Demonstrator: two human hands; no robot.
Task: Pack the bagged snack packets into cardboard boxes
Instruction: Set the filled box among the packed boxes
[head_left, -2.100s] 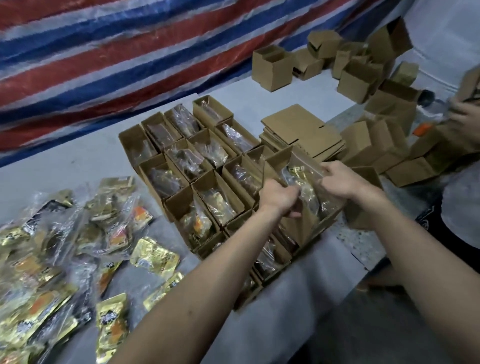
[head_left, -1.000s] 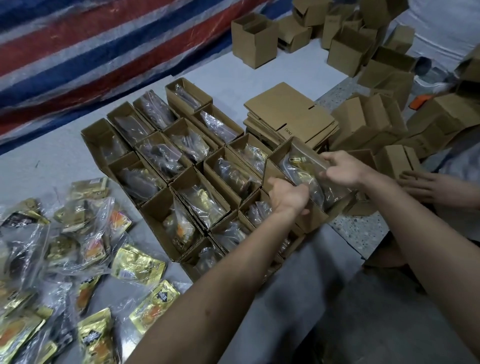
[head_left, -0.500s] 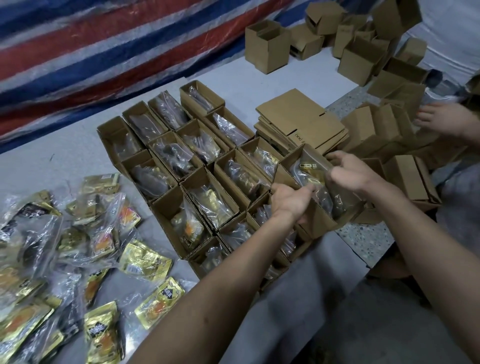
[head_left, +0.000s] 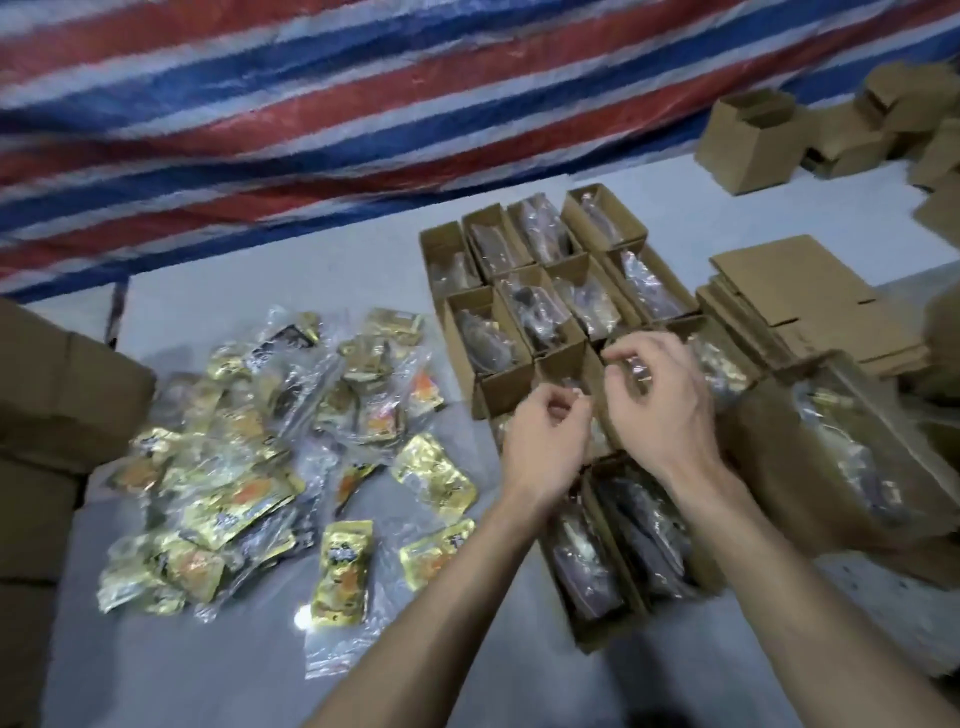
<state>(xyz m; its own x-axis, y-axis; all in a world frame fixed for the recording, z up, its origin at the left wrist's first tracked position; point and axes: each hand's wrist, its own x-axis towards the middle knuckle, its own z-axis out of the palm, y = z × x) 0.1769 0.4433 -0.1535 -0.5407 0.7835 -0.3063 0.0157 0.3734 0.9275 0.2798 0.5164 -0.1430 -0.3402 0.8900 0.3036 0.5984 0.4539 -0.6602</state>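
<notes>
Head-cam view down onto a grey tabletop (head_left: 208, 675). Change vs half a sec ago: both hands have let go of the open brown cardboard box (head_left: 769, 467) they were stuffing. It now sits at the right end of the filled rows, w/ a clear plastic bag of gold snack packets (head_left: 841, 452) inside it. The view has also swung left, so the loose pile of clear-bagged gold-foil snack packets (head_left: 249, 457) now fills the left-centre of the table.

Left hand (head_left: 545, 441) hovers over the near rows of the block of small open cardboard boxes (head_left: 498, 384), fingers loosely curled, holding nothing. Right hand (head_left: 660, 410) is just beside it, fingers bent & slightly spread, tips over a bagged box; motion blur, so can't tell if they touch the plastic. Every box visible in the block seems to hold a bag.

Behind, to the right: a flat stack of unfolded cardboard blanks (head_left: 795, 280). Backdrop: a red, white & blue striped tarp (head_left: 311, 104).

Judgement for the task: that box's fill looks done and the hands are between items. Next is prob a reach left to the pile for another bag, plus a fresh empty box
</notes>
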